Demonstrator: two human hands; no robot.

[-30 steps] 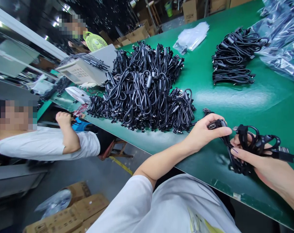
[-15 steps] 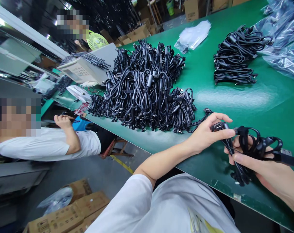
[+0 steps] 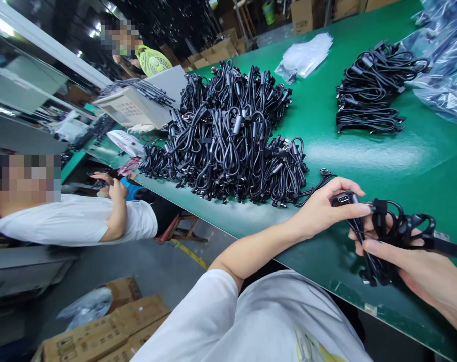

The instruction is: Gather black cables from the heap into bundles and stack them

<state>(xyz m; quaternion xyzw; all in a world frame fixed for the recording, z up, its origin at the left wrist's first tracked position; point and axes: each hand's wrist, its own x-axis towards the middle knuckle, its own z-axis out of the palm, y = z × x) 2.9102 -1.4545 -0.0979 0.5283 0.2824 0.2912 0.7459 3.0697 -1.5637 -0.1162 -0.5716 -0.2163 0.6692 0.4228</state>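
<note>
A black cable bundle (image 3: pixel 377 264) with a strap around it is held between both hands over the front of the table. My left hand (image 3: pixel 330 206) is closed on its end, thumb and fingers around a black connector (image 3: pixel 342 199) whose port faces up. My right hand (image 3: pixel 405 254) grips the looped middle of the bundle from below; some of its fingers are hidden by the cable. A loose cable end with a plug (image 3: pixel 325 172) lies just beyond my left hand, by the big pile of coiled black cables (image 3: pixel 228 141).
A smaller stack of coiled cables (image 3: pixel 371 90) lies on the green table (image 3: pixel 326 146) at the back right, beside clear plastic bags (image 3: pixel 447 80). White bags (image 3: pixel 307 53) lie farther back. A co-worker (image 3: pixel 55 218) sits at the left; cardboard boxes (image 3: pixel 103 327) stand on the floor.
Both my hands keep their hold on the cable bundle, almost unmoved. The view has shifted slightly. At the left, the co-worker's hands have come together lower down.
</note>
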